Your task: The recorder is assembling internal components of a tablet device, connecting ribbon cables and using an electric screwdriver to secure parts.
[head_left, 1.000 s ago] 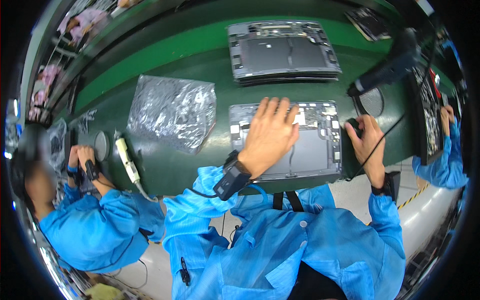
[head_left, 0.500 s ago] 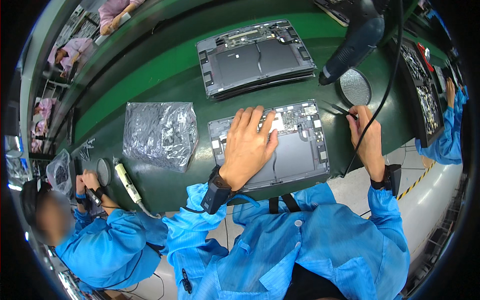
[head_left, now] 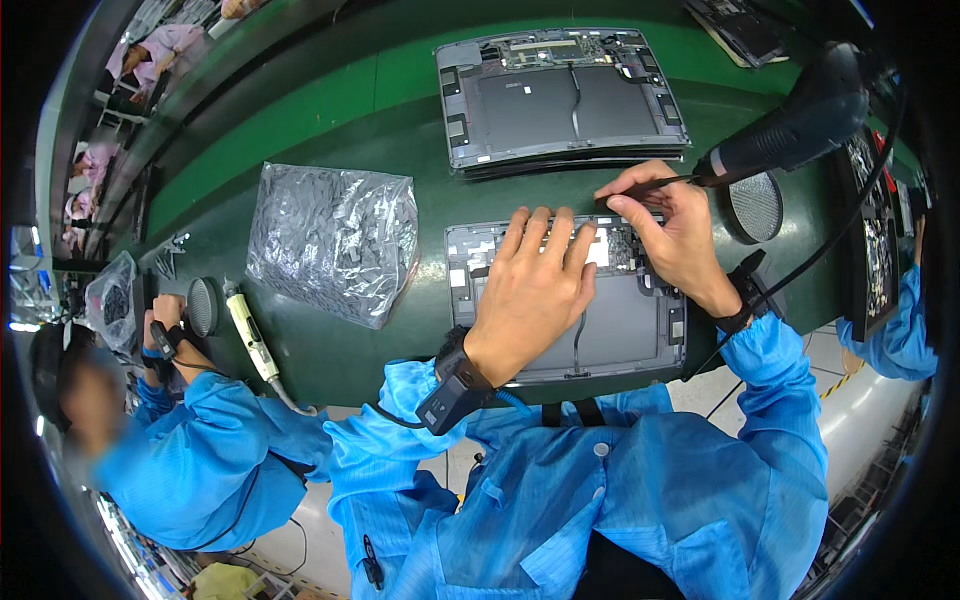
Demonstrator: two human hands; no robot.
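One opened laptop base (head_left: 630,325) lies flat near the centre of the frame, its circuit board along the upper edge and a smooth grey panel below. The left hand (head_left: 532,295) rests palm down over its upper left part, fingers slightly spread. The right hand (head_left: 685,235) reaches over its upper right corner, thumb and forefinger pinching a slim dark tool (head_left: 660,184) (whether its tip touches anything, I cannot tell). A dark device (head_left: 458,398) is strapped to the left wrist.

Above, at the top centre, sits a stack of similar bases (head_left: 540,105). Right of it, a black power tool (head_left: 785,138) slants down, its nose close to the right hand, with a round dish (head_left: 757,210) just below. A black cord (head_left: 850,235) curves down the right side, near a tray of small parts (head_left: 872,240).

Left of centre is a clear bag (head_left: 335,245) full of dark grey pieces. Below and left of it lie a pale screwdriver (head_left: 252,338) and another round dish (head_left: 203,307). All this is on a green bench (head_left: 335,362). A co-worker in blue (head_left: 195,455) sits at the lower left, hands together (what they hold is too small to tell); a blue sleeve (head_left: 890,345) shows at the right edge.
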